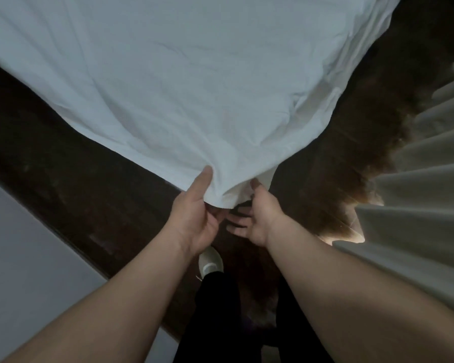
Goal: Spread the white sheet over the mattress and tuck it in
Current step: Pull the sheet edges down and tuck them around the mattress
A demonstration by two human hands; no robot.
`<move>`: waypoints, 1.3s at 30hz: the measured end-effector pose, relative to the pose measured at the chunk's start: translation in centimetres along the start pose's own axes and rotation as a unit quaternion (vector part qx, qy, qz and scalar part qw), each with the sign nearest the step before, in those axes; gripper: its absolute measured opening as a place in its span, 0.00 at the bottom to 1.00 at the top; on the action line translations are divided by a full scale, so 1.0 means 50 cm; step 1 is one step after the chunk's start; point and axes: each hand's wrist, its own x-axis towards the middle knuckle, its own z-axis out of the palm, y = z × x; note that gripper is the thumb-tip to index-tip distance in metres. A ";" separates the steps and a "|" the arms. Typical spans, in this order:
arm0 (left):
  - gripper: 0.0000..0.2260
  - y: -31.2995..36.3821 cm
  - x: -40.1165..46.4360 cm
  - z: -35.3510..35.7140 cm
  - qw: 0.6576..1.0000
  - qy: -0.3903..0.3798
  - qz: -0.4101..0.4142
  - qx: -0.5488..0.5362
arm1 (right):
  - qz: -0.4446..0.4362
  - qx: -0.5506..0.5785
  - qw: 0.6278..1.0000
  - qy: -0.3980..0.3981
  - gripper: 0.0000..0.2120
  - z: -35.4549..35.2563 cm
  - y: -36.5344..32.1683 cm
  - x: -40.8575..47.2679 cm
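The white sheet [184, 82] lies spread over the mattress and fills the upper part of the view; its near corner hangs down in front of me. My left hand [194, 218] pinches that corner, thumb on top of the cloth and fingers curled beneath it. My right hand [254, 218] is just right of the corner, its thumb touching the sheet's edge and its fingers stretched out under the hanging cloth. The mattress itself is hidden under the sheet.
Dark wooden floor [71, 163] runs along both sides of the bed corner. Pale pleated curtains [425, 184] hang at the right with light beneath them. A pale wall [24, 271] is at the lower left. My dark trouser legs and a light shoe [210, 260] stand below my hands.
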 end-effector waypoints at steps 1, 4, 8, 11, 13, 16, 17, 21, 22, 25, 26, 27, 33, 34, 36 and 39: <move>0.15 0.009 -0.006 0.007 1.000 -0.013 0.006 0.016 | 0.001 0.019 1.000 -0.020 0.28 0.007 -0.001 0.001; 0.08 0.028 -0.031 0.020 0.993 -0.072 0.005 0.090 | 0.010 0.096 0.992 -0.078 0.29 0.025 -0.002 0.004; 0.08 0.037 -0.058 0.033 0.989 -0.101 -0.005 0.108 | -0.032 0.239 0.969 -0.045 0.21 0.036 -0.010 0.009; 0.08 0.032 -0.060 0.019 0.993 -0.065 -0.004 0.094 | -0.069 0.305 0.948 0.053 0.17 0.004 -0.011 -0.003; 0.09 0.021 -0.058 0.007 0.994 -0.037 -0.007 0.101 | -0.110 0.303 0.938 0.130 0.20 -0.031 0.007 -0.016; 0.09 -0.008 -0.047 -0.006 0.983 0.006 -0.012 0.180 | -0.161 0.245 0.929 0.225 0.25 -0.070 0.074 -0.052; 0.09 -0.021 -0.042 -0.014 0.977 0.029 -0.019 0.210 | -0.169 0.192 0.932 0.255 0.23 -0.088 0.103 -0.051; 0.12 -0.054 -0.011 -0.076 0.949 0.114 -0.068 0.285 | -0.083 -0.025 0.965 0.246 0.14 -0.144 0.184 -0.015; 0.12 -0.056 -0.008 -0.090 0.944 0.128 -0.078 0.295 | -0.045 -0.057 0.971 0.227 0.13 -0.145 0.182 -0.024; 0.11 -0.059 -0.004 -0.125 0.927 0.152 -0.086 0.332 | 0.065 -0.014 0.979 0.195 0.06 -0.141 0.166 -0.043; 0.11 -0.059 -0.002 -0.136 0.920 0.161 -0.090 0.347 | 0.094 -0.020 0.978 0.184 0.08 -0.141 0.163 -0.044; 0.10 -0.059 0.000 -0.147 0.912 0.165 -0.098 0.361 | 0.115 -0.061 0.976 0.177 0.13 -0.145 0.162 -0.034; 0.06 -0.065 0.005 -0.234 0.831 0.193 -0.206 0.479 | -0.053 -0.344 0.917 0.194 0.15 -0.155 0.118 0.036; 0.06 -0.063 0.008 -0.243 0.830 0.203 -0.204 0.478 | -0.071 -0.333 0.922 0.186 0.13 -0.149 0.103 0.032; 0.08 -0.053 0.021 -0.250 0.848 0.225 -0.176 0.447 | -0.085 -0.313 0.933 0.154 0.07 -0.133 0.080 0.022; 0.10 -0.023 0.050 -0.240 0.888 0.237 -0.116 0.376 | -0.121 -0.378 0.911 0.113 0.05 -0.101 0.052 0.029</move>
